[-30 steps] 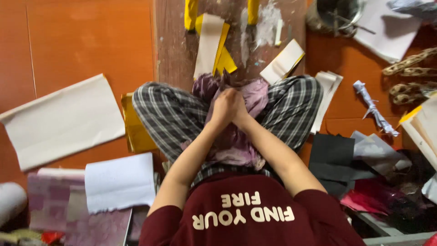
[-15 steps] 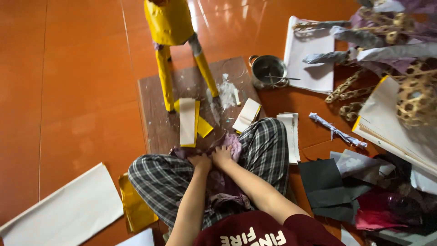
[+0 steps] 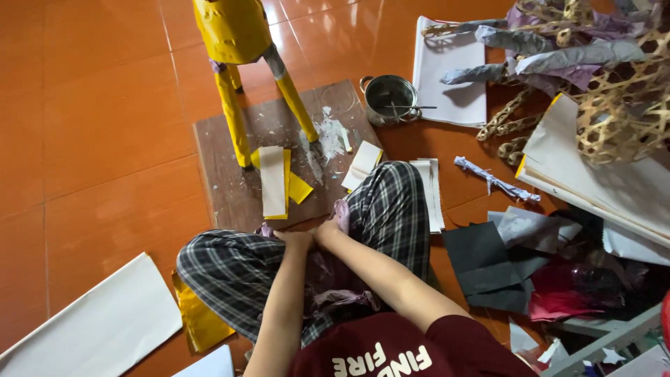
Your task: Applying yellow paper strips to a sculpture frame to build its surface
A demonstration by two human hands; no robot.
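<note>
Hands, left [image 3: 293,241] & right [image 3: 326,230], grip purple paper [image 3: 342,213] in lap.

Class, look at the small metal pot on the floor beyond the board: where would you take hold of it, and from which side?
Grip the metal pot by its small side handle, coming from above on the left. A stick lies across the open rim toward the right, so that side is awkward.

Metal pot [image 3: 391,98], black paper [image 3: 481,258]
</note>
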